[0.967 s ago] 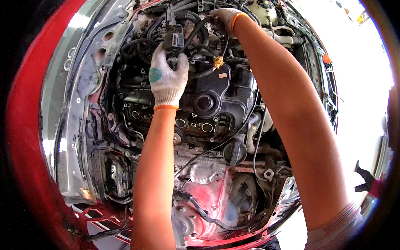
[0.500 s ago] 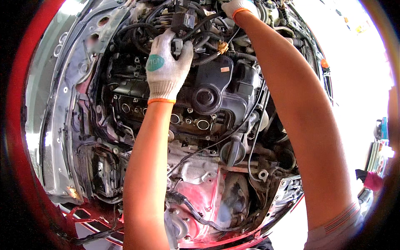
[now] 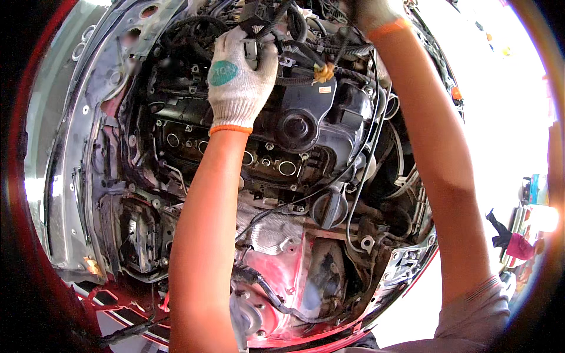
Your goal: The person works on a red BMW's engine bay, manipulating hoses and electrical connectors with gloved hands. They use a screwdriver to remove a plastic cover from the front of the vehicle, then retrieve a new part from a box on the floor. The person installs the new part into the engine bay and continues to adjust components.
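Connector [image 3: 251, 49], grey and blocky, sits right between the thumb and bent fingers of the left hand [image 3: 241, 79], and that hand has it in a firm pinch. White knit glove, green oval on the back, orange cuff, and just above the fingertips a black corrugated loom tube [image 3: 275, 21] climbs toward the upper edge. Over to the right hand [image 3: 379, 15], high up and blurred, part of it cut off by the frame: what it grips, if anything, I cannot tell. Between the two gloves there's a gap, but it's busy, crossed by dark hoses, with a tan-yellow plug [image 3: 323, 73] hanging in it beside the black engine cover [image 3: 306, 100].

Lower down, the room widens between the forearms: the round wells [image 3: 287, 168] show here, with the left forearm lying across the line of them. A thin cable [image 3: 282, 207] slants over this space, passing close to the black twist cap [image 3: 329, 210]. Below, the silvery heat shield [image 3: 268, 232] lies just beside the left forearm. The right forearm runs along the engine bay's right side, bright floor [image 3: 406, 312] beyond it. Far left, a long grey panel [image 3: 70, 194] borders the bay, well apart from both hands.
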The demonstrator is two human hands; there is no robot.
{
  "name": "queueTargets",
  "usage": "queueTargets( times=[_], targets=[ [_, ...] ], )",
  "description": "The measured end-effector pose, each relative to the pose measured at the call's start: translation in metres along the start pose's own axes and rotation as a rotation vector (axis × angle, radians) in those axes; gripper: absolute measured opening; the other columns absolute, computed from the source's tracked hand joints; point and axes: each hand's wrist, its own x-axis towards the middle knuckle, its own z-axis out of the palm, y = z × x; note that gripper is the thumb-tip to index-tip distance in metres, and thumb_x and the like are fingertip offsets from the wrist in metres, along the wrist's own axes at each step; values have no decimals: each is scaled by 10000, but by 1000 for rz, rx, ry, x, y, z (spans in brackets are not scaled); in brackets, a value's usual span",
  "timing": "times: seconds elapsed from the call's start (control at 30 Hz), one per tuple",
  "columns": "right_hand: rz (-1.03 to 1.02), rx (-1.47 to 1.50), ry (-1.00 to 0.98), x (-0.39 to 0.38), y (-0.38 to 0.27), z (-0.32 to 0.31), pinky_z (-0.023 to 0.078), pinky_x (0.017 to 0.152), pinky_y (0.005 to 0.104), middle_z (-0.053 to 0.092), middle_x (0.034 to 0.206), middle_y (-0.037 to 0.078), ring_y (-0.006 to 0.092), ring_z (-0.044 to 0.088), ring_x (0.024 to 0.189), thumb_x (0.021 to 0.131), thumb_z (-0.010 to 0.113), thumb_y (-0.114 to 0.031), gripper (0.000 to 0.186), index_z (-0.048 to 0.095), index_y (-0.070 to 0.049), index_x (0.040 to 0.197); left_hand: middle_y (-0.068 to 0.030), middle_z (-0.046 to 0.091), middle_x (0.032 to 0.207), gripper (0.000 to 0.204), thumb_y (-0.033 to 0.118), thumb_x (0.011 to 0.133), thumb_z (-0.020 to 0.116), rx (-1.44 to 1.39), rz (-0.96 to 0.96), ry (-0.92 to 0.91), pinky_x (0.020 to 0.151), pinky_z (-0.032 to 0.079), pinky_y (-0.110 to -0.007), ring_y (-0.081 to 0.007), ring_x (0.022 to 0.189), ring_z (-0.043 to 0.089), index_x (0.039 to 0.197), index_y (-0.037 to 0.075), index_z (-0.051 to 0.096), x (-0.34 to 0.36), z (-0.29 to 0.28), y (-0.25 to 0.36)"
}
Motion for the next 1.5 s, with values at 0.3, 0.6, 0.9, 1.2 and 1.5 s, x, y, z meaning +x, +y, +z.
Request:
queueTargets(
  times=[0.3, 0.6, 0.9, 1.2, 1.5],
  targets=[
    [78, 360, -299, -152, -10, -86, 529, 819, 309, 662, 1358, 128, 260, 666, 1186, 1084, 487, -259, 467, 492, -55, 1504, -85, 674, 1095, 258, 147, 957, 672, -252, -127, -40, 868, 534, -350, -205, 965, 653, 1195, 50, 650, 0, -4, 12],
    [656, -13, -446, -215, -19, -78, 556, 750, 296, 762, 1034, 133, 210, 731, 920, 1059, 523, -280, 391, 672, 23, 1257, 30, 619, 949, 72, 108, 997, 677, -804, -759, 97, 743, 451, -229, -48, 816, 552, 1022, 90, 612, -2, -99, 118],
    [906, -406, -1414, -268, -68, -112, 582, 850, 339, 768, 1033, 181, 228, 738, 894, 1036, 596, -508, 567, 708, 11, 1236, -66, 646, 1146, 519, -24, 866, 612, -1075, -754, -169, 916, 554, -318, -142, 999, 635, 1384, -32, 568, -64, -160, 58],
    [32, -706, -682, -210, 5, -48, 539, 933, 336, 747, 1114, 186, 244, 709, 1036, 982, 682, -329, 528, 589, -13, 1394, -90, 626, 1299, 365, 5, 927, 635, -1083, -658, -172, 988, 494, -297, -159, 1116, 617, 1290, -24, 607, -49, -135, 84],
    [27, -879, -758, -206, 7, -32, 552, 841, 403, 726, 1031, 248, 367, 718, 947, 879, 721, -350, 489, 669, -21, 1238, -28, 668, 1194, 415, -31, 957, 647, -759, -658, -186, 888, 511, -237, -84, 1006, 627, 1360, 45, 583, -70, -124, 87]
  ],
)
